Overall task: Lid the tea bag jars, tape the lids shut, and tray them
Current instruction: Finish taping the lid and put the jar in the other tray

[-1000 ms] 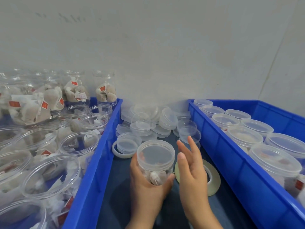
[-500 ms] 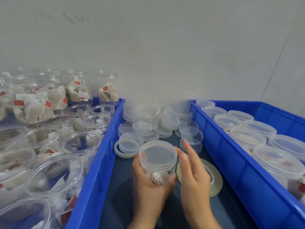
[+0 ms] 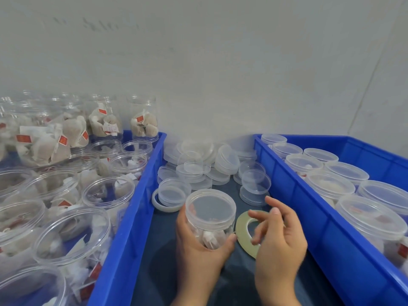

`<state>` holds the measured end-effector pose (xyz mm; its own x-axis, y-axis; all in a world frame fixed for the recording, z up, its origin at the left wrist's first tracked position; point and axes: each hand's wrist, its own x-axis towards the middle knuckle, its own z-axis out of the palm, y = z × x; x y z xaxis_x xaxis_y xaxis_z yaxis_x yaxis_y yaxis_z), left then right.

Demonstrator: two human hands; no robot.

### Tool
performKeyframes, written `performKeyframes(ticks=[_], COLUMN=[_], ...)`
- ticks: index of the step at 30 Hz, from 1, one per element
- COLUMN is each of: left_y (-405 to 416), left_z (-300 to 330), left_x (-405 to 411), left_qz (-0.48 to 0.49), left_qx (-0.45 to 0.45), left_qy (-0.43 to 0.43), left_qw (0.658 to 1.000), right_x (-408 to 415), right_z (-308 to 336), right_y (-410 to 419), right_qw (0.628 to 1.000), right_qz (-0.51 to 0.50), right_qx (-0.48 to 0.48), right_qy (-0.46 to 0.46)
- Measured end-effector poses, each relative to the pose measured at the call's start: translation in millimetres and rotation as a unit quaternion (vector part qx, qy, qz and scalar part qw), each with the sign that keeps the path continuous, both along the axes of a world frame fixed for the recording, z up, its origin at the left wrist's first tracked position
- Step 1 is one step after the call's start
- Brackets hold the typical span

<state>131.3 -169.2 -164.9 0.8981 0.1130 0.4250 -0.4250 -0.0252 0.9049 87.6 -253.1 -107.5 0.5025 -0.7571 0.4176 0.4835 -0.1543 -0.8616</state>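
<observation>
Right hand (image 3: 279,237) moved from jar (image 3: 209,217) to tape roll (image 3: 245,233), fingers curled; grip unclear, roll partly hidden. Left hand (image 3: 198,246) fingers wrap lidded jar.

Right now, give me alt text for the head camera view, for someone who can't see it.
The left hand grips a lidded clear plastic jar of tea bags while the right hand lifts a flat yellowish roll of tape beside it. Loose clear plastic lids lie behind, between a blue plastic bin of open jars and a blue plastic bin of lidded jars.
</observation>
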Motion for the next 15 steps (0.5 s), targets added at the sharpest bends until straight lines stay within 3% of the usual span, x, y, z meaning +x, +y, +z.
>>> performKeyframes(ticks=[3,6,12,15], left_y=[0.5,0.2,-0.5,-1.6], left_z=[-0.1,-1.7,-1.3,-0.1], left_x=[0.1,1.8,0.4,0.6], left_qz=[-0.003,-0.006,0.004,0.009], left_qx=[-0.001,-0.004,0.001,-0.004], left_qy=[0.000,0.000,0.001,0.005], left_qw=[1.000,1.000,1.000,1.000], right_x=[1.0,3.5,-1.6,1.1], right_z=[-0.5,-5.7,4.5,-0.6], right_y=[0.1,6.9,-0.8,2.7], right_qw=[0.999,0.990,0.999,0.993], right_qz=[0.011,0.107,0.014,0.083], right_qx=[-0.042,-0.063,0.027,-0.060], right_qy=[0.029,0.070,-0.013,0.056])
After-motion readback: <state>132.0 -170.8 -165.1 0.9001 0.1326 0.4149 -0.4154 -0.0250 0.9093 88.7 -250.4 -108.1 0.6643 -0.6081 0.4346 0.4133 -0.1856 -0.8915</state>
